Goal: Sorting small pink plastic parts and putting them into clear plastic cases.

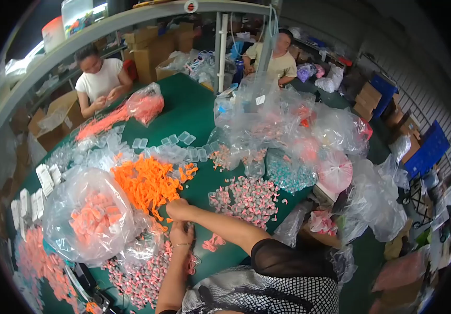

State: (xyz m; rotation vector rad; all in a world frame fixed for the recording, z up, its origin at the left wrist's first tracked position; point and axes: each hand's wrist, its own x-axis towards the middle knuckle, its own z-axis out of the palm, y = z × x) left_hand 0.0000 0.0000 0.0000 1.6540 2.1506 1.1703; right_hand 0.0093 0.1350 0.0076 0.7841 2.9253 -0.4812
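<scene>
My right hand (178,210) is closed at the near edge of a heap of bright orange, strip-like pieces (147,180). Just below it, close to touching, my left hand (182,233) is closed too, with a thin bracelet at the wrist. What the fingers hold is too small and hidden to make out. Small pink-and-grey pieces (249,199) are heaped to the right of my hands, and a similar pile (139,280) lies by my left forearm. A few pink pieces (214,243) rest beside my left hand on the green table (194,97).
A large clear bag of salmon-coloured pieces (95,217) stands at left, near white boxes (45,179). Small clear cases (173,140) lie beyond the orange heap. Filled plastic bags (288,123) crowd the right. Two people (99,78) are across the table, beyond a metal post (222,52).
</scene>
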